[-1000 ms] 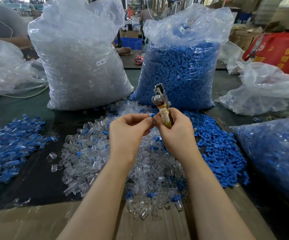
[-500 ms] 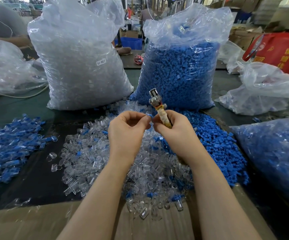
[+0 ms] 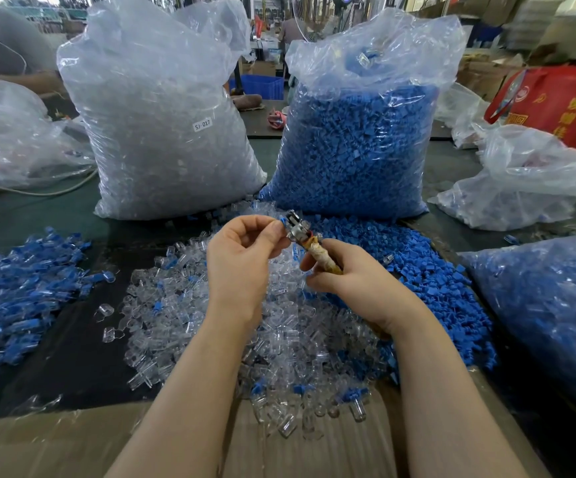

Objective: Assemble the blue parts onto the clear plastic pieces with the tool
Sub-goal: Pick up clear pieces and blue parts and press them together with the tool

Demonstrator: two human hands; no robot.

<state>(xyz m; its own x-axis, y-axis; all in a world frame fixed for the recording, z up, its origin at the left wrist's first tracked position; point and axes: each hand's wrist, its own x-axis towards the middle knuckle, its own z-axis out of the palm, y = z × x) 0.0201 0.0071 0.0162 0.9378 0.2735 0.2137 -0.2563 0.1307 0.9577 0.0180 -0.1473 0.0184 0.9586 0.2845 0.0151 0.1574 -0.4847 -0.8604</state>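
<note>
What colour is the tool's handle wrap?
Yellowish cream, on the tool in the right hand, head view.

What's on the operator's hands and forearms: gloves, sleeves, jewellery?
Nothing visible. The left hand and right hand are bare, with no gloves, rings or wristbands. Both forearms are uncovered to the bottom edge of the head view, with no sleeve cuffs in sight. Nails are short and unpainted where visible.

I am seeing the dark surface (image 3: 72, 357) carrying loose clear pieces (image 3: 297, 339), blue parts (image 3: 428, 288), two full bags and cardboard (image 3: 55, 443).
</note>
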